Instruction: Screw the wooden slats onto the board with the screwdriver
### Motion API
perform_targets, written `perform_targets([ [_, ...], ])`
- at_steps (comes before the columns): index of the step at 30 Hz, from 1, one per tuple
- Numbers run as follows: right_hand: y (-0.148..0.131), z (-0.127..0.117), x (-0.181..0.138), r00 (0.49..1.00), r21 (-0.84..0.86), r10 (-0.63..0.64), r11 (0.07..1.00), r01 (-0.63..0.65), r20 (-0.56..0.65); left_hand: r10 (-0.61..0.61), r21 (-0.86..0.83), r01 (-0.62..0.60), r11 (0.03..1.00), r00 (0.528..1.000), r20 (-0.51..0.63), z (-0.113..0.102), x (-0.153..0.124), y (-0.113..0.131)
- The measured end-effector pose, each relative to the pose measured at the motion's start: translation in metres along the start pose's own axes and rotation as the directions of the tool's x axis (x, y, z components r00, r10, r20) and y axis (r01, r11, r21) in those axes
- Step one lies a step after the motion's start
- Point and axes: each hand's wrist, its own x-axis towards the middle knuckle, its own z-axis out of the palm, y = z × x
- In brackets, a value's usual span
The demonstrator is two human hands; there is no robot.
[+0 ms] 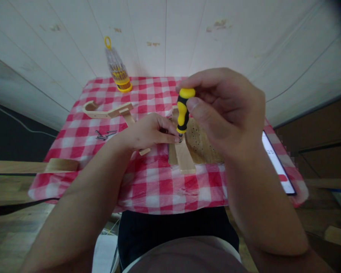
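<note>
My right hand [224, 110] is closed around the top of a small yellow and black screwdriver [183, 112], held upright with its tip down on a wooden strip [185, 157]. That strip lies against a perforated wooden board [200, 142]. My left hand [149, 132] reaches in from the left, its fingers pinched together right at the screwdriver tip, holding something too small to make out. Both hands work over a table with a red and white checked cloth [147, 182].
A curved wooden piece with a crossbar [106, 112] lies at the back left. Several dark screws [104, 134] are scattered near it. A clear screwdriver bit holder with a yellow base [118, 70] stands by the white wall. A phone [277, 163] rests at the right edge.
</note>
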Motion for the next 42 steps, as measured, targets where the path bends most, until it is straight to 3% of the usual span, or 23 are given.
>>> perform_targets([
  [5, 0.012, 0.003, 0.004, 0.987, -0.134, -0.163, 0.978, 0.161, -0.006, 0.054, 0.035, -0.052, 0.998, 0.997, -0.051, 0.0, 0.002, -0.002],
  [7, 0.016, 0.003, 0.005, 0.981, -0.2, -0.185, 0.965, 0.171, -0.053, 0.061, 0.051, -0.059, 0.997, 0.997, -0.036, -0.001, 0.002, -0.001],
  [10, 0.013, 0.002, 0.006, 0.986, -0.222, -0.139, 0.968, 0.116, -0.092, 0.045, 0.063, -0.044, 0.997, 0.999, -0.01, -0.001, 0.002, 0.001],
  [14, 0.0, -0.003, 0.006, 0.995, -0.15, -0.1, 0.984, 0.1, 0.011, 0.058, 0.08, -0.052, 0.995, 0.996, -0.068, 0.0, 0.001, 0.002],
  [17, -0.005, -0.006, 0.003, 0.997, -0.119, -0.053, 0.991, 0.059, 0.051, 0.032, 0.073, -0.029, 0.997, 0.999, -0.041, 0.0, 0.0, 0.001],
  [24, 0.014, 0.0, 0.004, 0.999, -0.004, -0.002, 1.0, 0.001, -0.047, -0.014, 0.017, 0.014, 1.0, 1.0, -0.01, 0.0, 0.0, -0.002],
  [30, 0.003, -0.005, 0.007, 0.995, -0.226, -0.097, 0.969, 0.1, 0.021, 0.012, 0.019, -0.012, 1.0, 1.0, -0.005, -0.001, 0.001, -0.005],
  [35, -0.003, -0.01, 0.004, 0.995, -0.102, -0.048, 0.993, 0.057, 0.091, -0.028, 0.021, 0.028, 0.999, 1.0, 0.006, 0.0, 0.0, -0.001],
  [42, 0.004, 0.001, 0.005, 0.999, -0.232, 0.034, 0.972, -0.042, -0.041, -0.003, 0.065, 0.005, 0.998, 0.999, -0.033, 0.0, 0.001, 0.003],
])
